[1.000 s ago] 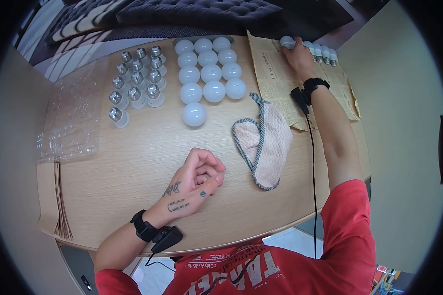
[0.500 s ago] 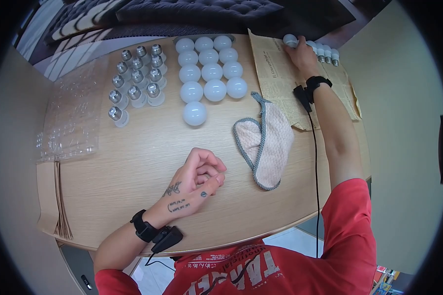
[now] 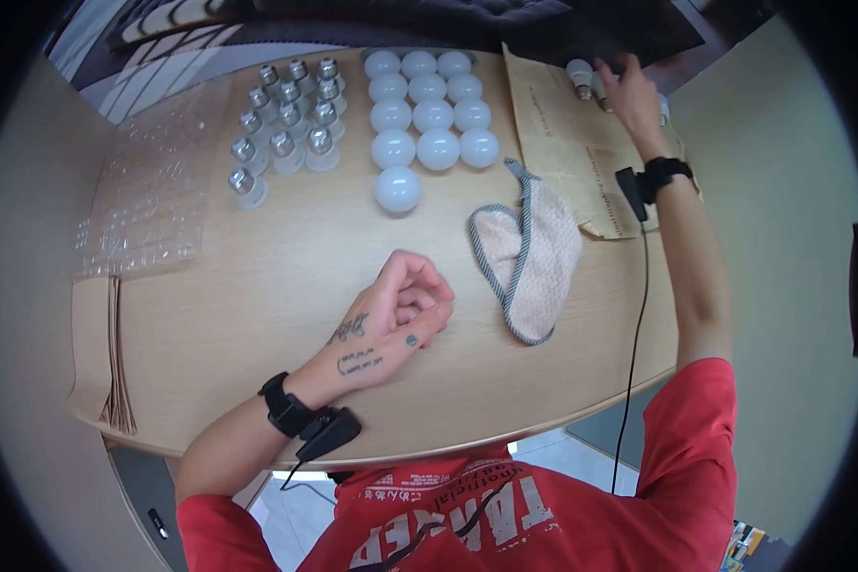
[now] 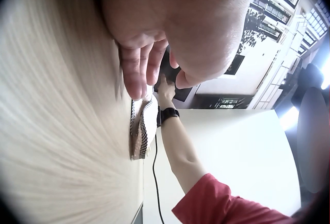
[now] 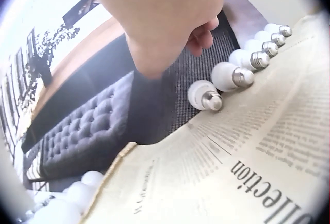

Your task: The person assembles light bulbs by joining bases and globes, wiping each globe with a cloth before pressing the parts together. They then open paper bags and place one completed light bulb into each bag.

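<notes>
My right hand (image 3: 634,103) hovers over a row of white light bulbs at the far right, its fingers apart and nothing held. The end bulb (image 5: 202,95) lies on its side with its metal screw base towards me, and a second bulb (image 5: 232,76) lies beside it. Several more continue the row, partly hidden behind the hand in the head view. Under them is a printed brown paper sheet (image 3: 564,143). My left hand (image 3: 391,319) rests on the table with loosely curled fingers, holding nothing. To its right lies a pink cloth (image 3: 548,257) with a checked border.
White round bulbs (image 3: 438,150) stand in columns at the back middle, globes up. Left of them more bulbs (image 3: 249,189) stand with their screw bases up. A clear plastic tray (image 3: 148,210) and folded brown paper (image 3: 93,353) lie at the left. A black cable (image 3: 629,381) hangs from my right wrist.
My right hand has let go of the end bulb and shifted right, above the row. The bulb stays on the paper. The head view has shifted slightly; my left hand keeps its pose.
</notes>
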Demonstrator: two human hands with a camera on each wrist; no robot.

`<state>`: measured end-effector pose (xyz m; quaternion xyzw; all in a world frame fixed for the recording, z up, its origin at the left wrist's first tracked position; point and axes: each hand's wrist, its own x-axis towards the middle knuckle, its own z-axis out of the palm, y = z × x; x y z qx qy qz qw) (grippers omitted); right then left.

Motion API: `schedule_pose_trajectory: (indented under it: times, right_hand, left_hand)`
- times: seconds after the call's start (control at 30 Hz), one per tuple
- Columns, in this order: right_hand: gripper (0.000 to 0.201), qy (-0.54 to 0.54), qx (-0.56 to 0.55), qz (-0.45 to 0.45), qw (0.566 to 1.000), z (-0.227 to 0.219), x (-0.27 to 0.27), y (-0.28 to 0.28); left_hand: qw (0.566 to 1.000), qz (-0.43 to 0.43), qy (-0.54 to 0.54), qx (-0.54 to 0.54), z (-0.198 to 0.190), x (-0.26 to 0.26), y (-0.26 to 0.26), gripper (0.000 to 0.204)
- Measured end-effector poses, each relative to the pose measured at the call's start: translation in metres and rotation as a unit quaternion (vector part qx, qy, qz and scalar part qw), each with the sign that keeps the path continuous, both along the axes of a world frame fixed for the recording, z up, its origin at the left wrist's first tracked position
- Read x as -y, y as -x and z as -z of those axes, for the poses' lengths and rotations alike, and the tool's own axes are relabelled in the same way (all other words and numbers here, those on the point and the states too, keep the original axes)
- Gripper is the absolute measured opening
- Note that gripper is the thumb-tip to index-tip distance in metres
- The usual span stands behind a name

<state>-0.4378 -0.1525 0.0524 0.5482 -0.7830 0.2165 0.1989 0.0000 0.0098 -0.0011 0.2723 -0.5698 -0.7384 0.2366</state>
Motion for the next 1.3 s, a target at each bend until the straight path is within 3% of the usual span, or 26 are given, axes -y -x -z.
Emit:
schedule_pose_trajectory:
  times: [0.13,0.17,0.3,0.43,0.53,0.73,1.1,1.3]
  right_hand:
    - [0.045,-0.016,0.034,-0.092,0.995,-0.024,-0.037,-0.039]
    - [0.032,-0.004,0.038,-0.109,0.993,-0.025,-0.049,-0.057]
    - [0.024,-0.039,0.123,-0.238,0.963,-0.022,-0.093,-0.118]
    - [0.028,-0.130,0.120,-0.383,0.907,-0.009,-0.127,-0.178]
    - [0.044,-0.113,0.054,-0.475,0.871,0.003,-0.134,-0.207]
    - [0.064,-0.218,-0.003,-0.458,0.862,0.009,-0.122,-0.237]
    - [0.048,-0.218,0.036,-0.440,0.870,0.014,-0.122,-0.246]
    - [0.048,-0.222,0.061,-0.447,0.864,0.014,-0.134,-0.244]
  left_hand:
    - [1.000,0.003,0.011,0.005,0.000,0.001,-0.002,0.024]
    - [1.000,0.002,0.009,0.006,0.000,0.001,-0.002,0.024]
    - [1.000,-0.020,-0.005,0.004,-0.003,0.001,-0.001,0.022]
    - [0.997,-0.075,0.001,-0.004,-0.001,0.001,0.002,0.020]
    - [0.992,-0.129,0.000,-0.011,0.000,0.003,0.000,0.020]
    - [0.985,-0.171,-0.015,-0.033,0.001,0.008,-0.004,0.019]
    - [0.985,-0.169,-0.012,-0.035,0.000,0.010,-0.008,0.022]
    - [0.966,-0.251,0.056,0.022,-0.011,0.032,-0.023,0.024]
